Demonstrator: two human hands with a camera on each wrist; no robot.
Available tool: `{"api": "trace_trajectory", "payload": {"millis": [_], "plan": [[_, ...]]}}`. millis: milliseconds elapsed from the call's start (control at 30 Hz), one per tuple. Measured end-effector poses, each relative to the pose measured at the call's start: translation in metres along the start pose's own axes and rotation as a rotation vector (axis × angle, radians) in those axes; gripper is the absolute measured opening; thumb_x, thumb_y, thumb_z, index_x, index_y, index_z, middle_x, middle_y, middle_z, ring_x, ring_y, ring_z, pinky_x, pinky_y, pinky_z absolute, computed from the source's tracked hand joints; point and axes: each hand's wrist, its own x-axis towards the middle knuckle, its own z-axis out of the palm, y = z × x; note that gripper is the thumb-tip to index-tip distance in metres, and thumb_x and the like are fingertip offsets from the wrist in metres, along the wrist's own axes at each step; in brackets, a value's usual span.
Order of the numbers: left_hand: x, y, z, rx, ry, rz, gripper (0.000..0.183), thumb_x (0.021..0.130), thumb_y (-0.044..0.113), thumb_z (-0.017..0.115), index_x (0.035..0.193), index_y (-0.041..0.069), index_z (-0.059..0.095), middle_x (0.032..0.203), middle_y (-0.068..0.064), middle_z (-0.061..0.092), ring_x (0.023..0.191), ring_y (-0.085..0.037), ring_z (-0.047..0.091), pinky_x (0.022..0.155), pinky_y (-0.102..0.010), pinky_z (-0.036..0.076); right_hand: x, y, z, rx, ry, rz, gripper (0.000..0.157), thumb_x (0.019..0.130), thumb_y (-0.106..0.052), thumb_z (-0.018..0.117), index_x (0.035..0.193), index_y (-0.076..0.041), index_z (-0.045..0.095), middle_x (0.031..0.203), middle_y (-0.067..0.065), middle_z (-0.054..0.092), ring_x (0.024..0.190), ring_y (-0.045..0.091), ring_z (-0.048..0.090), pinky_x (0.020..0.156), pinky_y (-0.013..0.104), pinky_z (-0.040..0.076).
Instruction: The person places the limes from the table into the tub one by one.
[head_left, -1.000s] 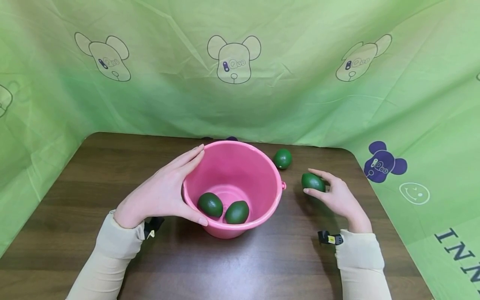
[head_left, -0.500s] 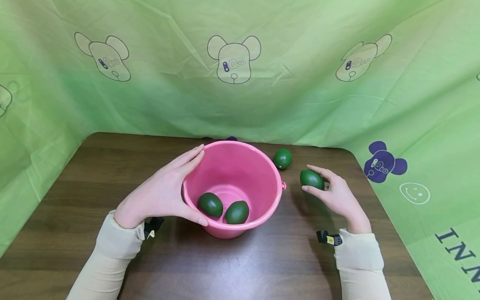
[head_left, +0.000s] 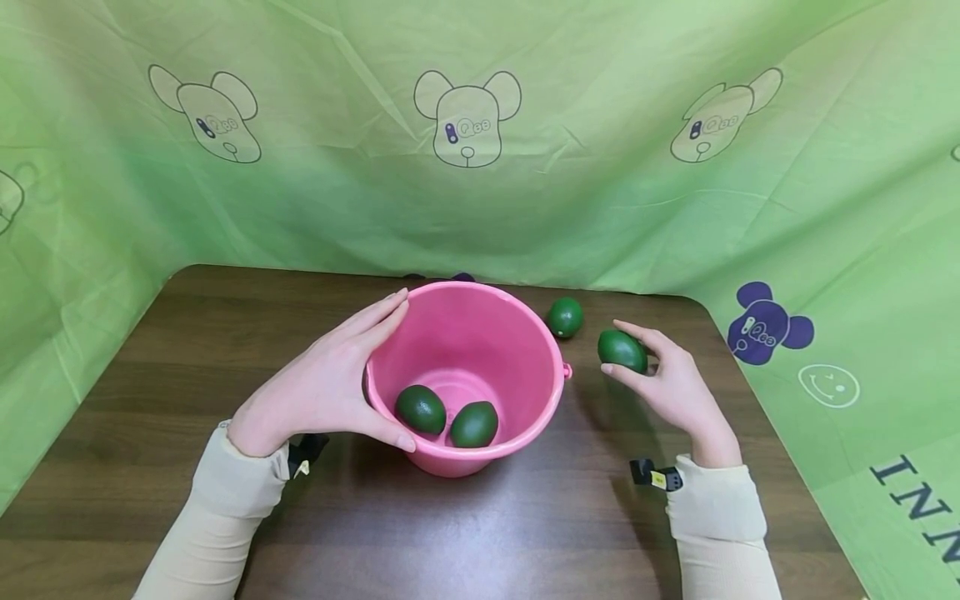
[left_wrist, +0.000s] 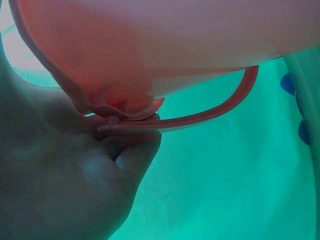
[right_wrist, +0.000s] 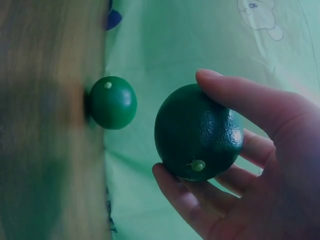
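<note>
My left hand (head_left: 322, 379) grips the side of a pink bucket (head_left: 465, 333) at its rim, thumb towards the front and fingers spread towards the back. In the left wrist view the bucket's handle (left_wrist: 210, 112) joins close to the fingers (left_wrist: 142, 150). Two dark green avocados (head_left: 421, 409) lie on the bucket's floor. To the right of the bucket, my right hand (head_left: 671, 387) pinches another avocado (head_left: 622, 351) between thumb and fingers. This one is off the table, its pale stem nub showing in the right wrist view. One more avocado (head_left: 565, 317) sits on the table behind the bucket's right side.
A brown wooden table (head_left: 480, 533) carries everything. Green printed cloth (head_left: 465, 217) hangs behind it and along both sides, close to the table's edges. A small pink lug (head_left: 567, 371) sticks out from the bucket's right rim.
My right hand has risen slightly, away from me and a little to the left, with the avocado in it. The left hand and the bucket stay where they were.
</note>
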Motion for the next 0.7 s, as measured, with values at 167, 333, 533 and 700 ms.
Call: {"api": "trace_trajectory", "payload": {"millis": [167,333,533,700], "plan": [[0.000,0.000,0.000,0.000,-0.002,-0.001,0.140,0.057,0.085,0.078,0.162,0.010,0.025,0.168,0.012,0.009,0.151,-0.013,0.016,0.114,-0.043,0.034,0.000,-0.005,-0.001,0.011,0.031,-0.021,0.066,0.092,-0.027,0.080,0.151,-0.020,0.053,0.138,0.017,0.057,0.108,0.033,0.061,0.079,0.011,0.046],[0.000,0.000,0.000,0.003,-0.004,0.003,0.141,0.056,0.085,0.078,0.162,0.009,0.024,0.168,0.010,0.009,0.151,-0.013,0.015,0.114,-0.042,0.033,0.001,-0.010,-0.001,0.027,0.058,-0.048,0.066,0.091,-0.025,0.081,0.150,-0.020,0.053,0.135,0.016,0.058,0.106,0.031,0.061,0.080,0.011,0.046],[0.000,0.000,0.000,-0.003,-0.001,0.012,0.141,0.056,0.085,0.078,0.162,0.008,0.025,0.168,0.010,0.009,0.151,-0.013,0.016,0.115,-0.042,0.033,0.002,-0.016,-0.002,0.029,0.085,-0.081,0.065,0.090,-0.021,0.082,0.149,-0.019,0.054,0.134,0.013,0.060,0.106,0.027,0.060,0.081,0.009,0.045],[0.001,0.000,0.000,-0.001,-0.002,0.013,0.141,0.056,0.085,0.078,0.162,0.008,0.025,0.168,0.010,0.009,0.151,-0.013,0.016,0.115,-0.042,0.033,0.001,-0.020,-0.003,0.020,0.097,-0.093,0.065,0.090,-0.020,0.082,0.149,-0.020,0.055,0.133,0.012,0.060,0.106,0.024,0.059,0.082,0.010,0.045]]}}
